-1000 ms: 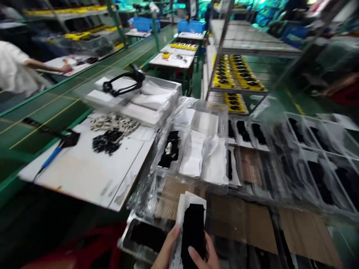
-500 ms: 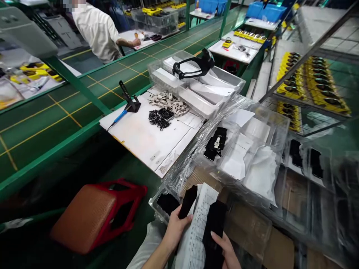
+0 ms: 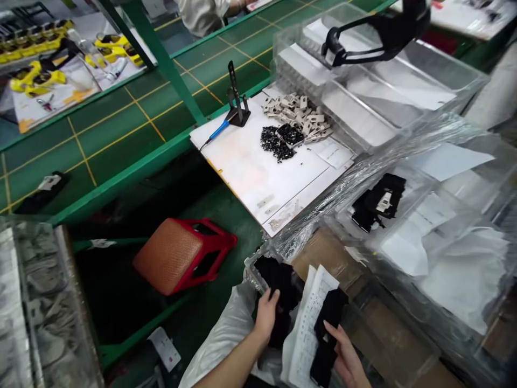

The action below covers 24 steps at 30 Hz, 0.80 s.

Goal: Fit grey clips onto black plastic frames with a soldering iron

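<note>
At the lower middle of the head view, my left hand (image 3: pixel 266 318) is closed on a black flat piece (image 3: pixel 279 326), over a clear plastic tray (image 3: pixel 249 274) with dark contents. My right hand (image 3: pixel 343 350) grips a second black flat piece (image 3: pixel 325 342), thumb on its face. Against that piece leans a folded white printed paper sheet (image 3: pixel 304 334), between my two hands. The exact kind of the black pieces cannot be made out, and their lower ends are partly hidden.
A white board (image 3: pixel 242 167) carries a blue-handled tool (image 3: pixel 220 130), black bits (image 3: pixel 278 144) and beige parts (image 3: pixel 301 113). Clear trays with paper (image 3: pixel 412 242) stand on the right. A red stool (image 3: pixel 181 256) is at left, near a green conveyor (image 3: pixel 133 116).
The view has swung left and down. My left hand has moved away from the paper with a black piece, over the small tray. My right hand still holds its black piece beside the paper.
</note>
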Tool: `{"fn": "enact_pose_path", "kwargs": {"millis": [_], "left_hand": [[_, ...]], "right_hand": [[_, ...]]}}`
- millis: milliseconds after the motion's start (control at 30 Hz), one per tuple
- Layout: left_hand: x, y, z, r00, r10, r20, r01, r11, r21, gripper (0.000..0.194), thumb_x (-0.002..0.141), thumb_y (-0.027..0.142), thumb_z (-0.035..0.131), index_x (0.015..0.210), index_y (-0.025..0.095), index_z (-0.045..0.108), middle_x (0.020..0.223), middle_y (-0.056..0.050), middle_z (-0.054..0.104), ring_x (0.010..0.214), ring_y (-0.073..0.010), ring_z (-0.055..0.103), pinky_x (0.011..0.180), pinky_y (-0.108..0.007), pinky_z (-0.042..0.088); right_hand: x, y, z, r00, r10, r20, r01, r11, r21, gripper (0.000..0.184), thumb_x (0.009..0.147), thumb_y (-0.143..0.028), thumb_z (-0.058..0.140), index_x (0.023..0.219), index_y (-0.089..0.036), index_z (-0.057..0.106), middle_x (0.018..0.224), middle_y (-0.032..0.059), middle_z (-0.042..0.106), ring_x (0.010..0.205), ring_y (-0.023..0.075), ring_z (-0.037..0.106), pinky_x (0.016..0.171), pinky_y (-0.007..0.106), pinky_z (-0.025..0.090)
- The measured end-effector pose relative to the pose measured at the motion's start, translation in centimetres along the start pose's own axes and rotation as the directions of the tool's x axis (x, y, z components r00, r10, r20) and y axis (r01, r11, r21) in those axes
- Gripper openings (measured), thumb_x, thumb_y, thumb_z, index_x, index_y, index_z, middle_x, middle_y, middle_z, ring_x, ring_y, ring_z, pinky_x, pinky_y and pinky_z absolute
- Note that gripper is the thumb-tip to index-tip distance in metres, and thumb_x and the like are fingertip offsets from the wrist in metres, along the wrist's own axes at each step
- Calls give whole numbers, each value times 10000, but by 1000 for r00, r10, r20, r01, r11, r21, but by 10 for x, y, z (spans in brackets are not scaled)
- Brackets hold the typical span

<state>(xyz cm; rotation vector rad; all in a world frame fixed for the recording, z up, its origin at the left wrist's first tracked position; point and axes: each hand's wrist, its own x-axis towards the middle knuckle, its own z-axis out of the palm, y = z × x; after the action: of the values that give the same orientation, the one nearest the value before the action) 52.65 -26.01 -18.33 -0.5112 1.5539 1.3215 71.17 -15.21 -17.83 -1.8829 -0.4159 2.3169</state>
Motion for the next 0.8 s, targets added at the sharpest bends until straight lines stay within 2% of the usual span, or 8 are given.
{"fn": "enact_pose_path", "kwargs": {"millis": [100, 267, 400, 467, 533, 633, 733, 800], "left_hand": [[35, -8, -15, 984, -82, -156, 77, 996, -41, 320, 938, 367, 575, 1183, 162, 587, 1138, -78, 640, 932, -202, 647, 801, -407, 559], [68, -5, -16, 963, -154, -219, 149, 988, -42, 345, 924, 341, 600, 1225, 174, 574, 1240, -95, 602, 1043, -237, 621, 872, -456, 541], [38, 7, -15, 980, -28, -198, 33, 999, 22, 396, 918, 333, 607, 1284, 196, 543, 1371, -105, 525, 1186, -278, 551, 974, -517, 476], [11, 14, -15, 994, 46, -99, -41, 998, 53, 392, 908, 346, 620, 1267, 196, 567, 1384, -107, 533, 1193, -275, 553, 994, -514, 459], [-15, 21, -14, 996, 69, 54, -73, 994, 78, 375, 857, 394, 674, 1143, 154, 656, 1239, -122, 652, 1077, -286, 627, 934, -484, 495], [-35, 32, -9, 973, 106, 204, -131, 985, 110, 437, 822, 495, 668, 1036, 116, 706, 1011, -125, 744, 973, -311, 669, 861, -421, 519], [-37, 40, -6, 956, 170, 238, -215, 960, 179, 442, 816, 511, 655, 1051, 138, 695, 1001, -105, 743, 967, -290, 661, 835, -356, 504], [-36, 43, -6, 954, 194, 227, -252, 930, 267, 353, 786, 473, 688, 943, 157, 713, 906, -84, 739, 862, -267, 652, 769, -333, 490]], "right_hand": [[-4, -13, -12, 998, -22, -59, 18, 997, -74, 405, 534, -331, 910, 877, -238, 715, 835, -9, 775, 749, 228, 716, 690, 331, 562], [-20, -27, -11, 995, -52, -91, 29, 971, -238, 486, 537, -355, 901, 955, -199, 709, 858, 34, 772, 798, 288, 712, 697, 367, 546], [-25, -27, 10, 996, -58, -62, 37, 954, -297, 689, 576, -354, 892, 1199, -206, 639, 1035, 71, 760, 979, 338, 684, 788, 394, 524], [-24, -23, 26, 997, -76, -3, 72, 957, -280, 768, 569, -361, 895, 1267, -236, 600, 1105, 60, 743, 1074, 334, 653, 856, 390, 504], [-20, -18, 43, 993, -91, 73, 106, 965, -239, 803, 553, -377, 895, 1287, -253, 591, 1155, 50, 725, 1133, 326, 626, 918, 391, 483], [-14, -11, 63, 986, -74, 149, 100, 979, -177, 736, 587, -378, 878, 1262, -234, 620, 1150, 61, 727, 1123, 328, 635, 948, 425, 480], [-6, -3, 67, 987, -54, 153, 73, 989, -127, 623, 653, -385, 849, 1224, -234, 649, 1101, 56, 745, 1070, 313, 666, 941, 440, 495], [-1, 5, 64, 989, -57, 133, 70, 993, -96, 568, 665, -411, 839, 1181, -242, 673, 1053, 45, 758, 1029, 303, 684, 923, 439, 509]]}}
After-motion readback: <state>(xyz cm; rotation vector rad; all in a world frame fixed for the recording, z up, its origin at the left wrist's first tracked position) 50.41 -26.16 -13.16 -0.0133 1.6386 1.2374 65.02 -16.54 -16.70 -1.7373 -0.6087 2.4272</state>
